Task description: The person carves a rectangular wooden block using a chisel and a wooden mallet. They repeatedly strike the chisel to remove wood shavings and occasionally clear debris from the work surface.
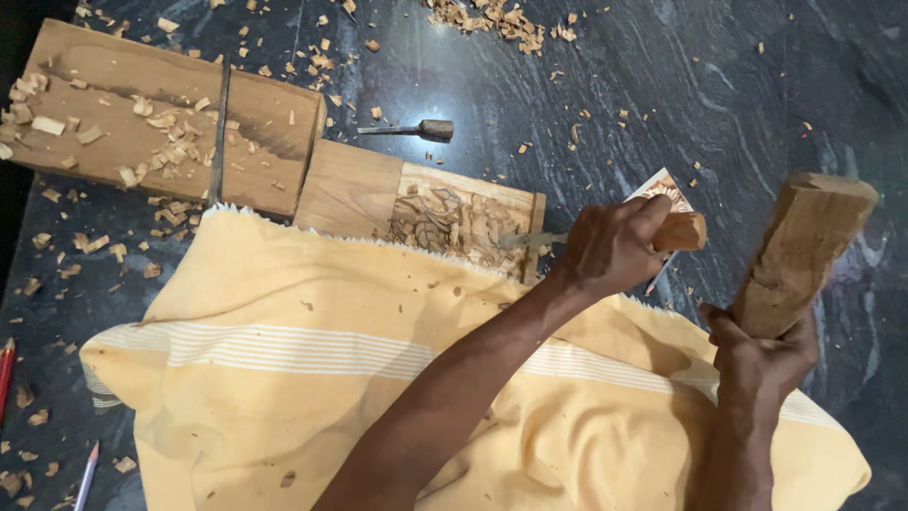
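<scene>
Fingers of my left hand (615, 248) are wrapped tight round the wooden handle of a chisel (605, 236), whose blade lies nearly flat and points into the right end of the carved panel (454, 222). Those of my right hand (761, 355) are clenched round the lower end of a chunky wooden mallet (804, 251), which stands raised and tilted to the right of the chisel handle, apart from it.

As I judge it, the carving is partly done. The right portion of the panel already shows a cut relief of curling, leafy forms inside a plain raised border, pale where the wood is freshly opened. The left portion is smooth, uncut board. Finer cleaning of the ground between the shapes looks unfinished, since chips lie in the hollows.

That panel lies on the dark stone floor (662, 85), its near edge tucked under the yellow striped cloth (312, 378) that covers my lap. Its left end butts against a bigger wooden block (274, 118) toward the far left corner of the floor, which carries loose shavings and a long thin metal tool (219, 132). A second small chisel (411, 129) rests on the floor just beyond the panel. A printed pattern card (665, 186) peeps out behind my left hand. Wood chips (492, 19) are scattered along the far edge.
</scene>
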